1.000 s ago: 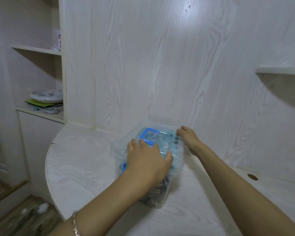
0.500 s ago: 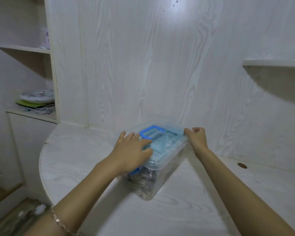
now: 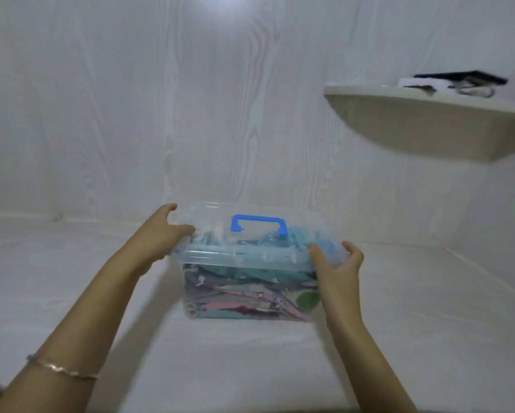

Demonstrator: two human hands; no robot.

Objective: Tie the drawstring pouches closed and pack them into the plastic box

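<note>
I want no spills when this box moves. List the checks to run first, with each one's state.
1. Clear plastic lid seated on the clear plastic box: ok.
2. Lid latched: cannot tell.
3. Left hand gripping the lid's end: ok.
4. Right hand gripping the other end: ok.
5. Colourful fabric pouches inside the box: ok; tied, cannot tell.
6. Blue plastic handle free: ok.

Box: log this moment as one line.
box: lid on, pouches inside | left hand: grips left end | right hand: grips right end
</note>
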